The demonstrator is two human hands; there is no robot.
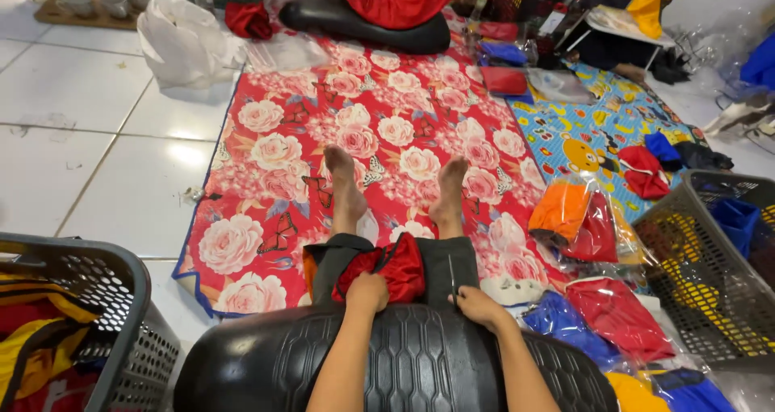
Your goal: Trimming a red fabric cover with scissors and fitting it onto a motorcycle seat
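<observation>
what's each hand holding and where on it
The left hand grips the red cloth at its near edge, on the lap. The right hand rests on the trouser leg; whether it pinches anything cannot be told.

The person sits on a floral mat (387, 113) with bare legs stretched out and a black padded cushion (404, 363) across the lap; the left hand (367, 291) grips a folded red garment (391, 268) lying on the thighs; the right hand (476, 305) rests just beside it, fingers curled on the cushion's edge; bagged garments (601, 311) in red, blue and orange lie to the right, near a grey basket (702, 299); another basket (105, 315) stands at the left on the white tiled floor (73, 113).
</observation>
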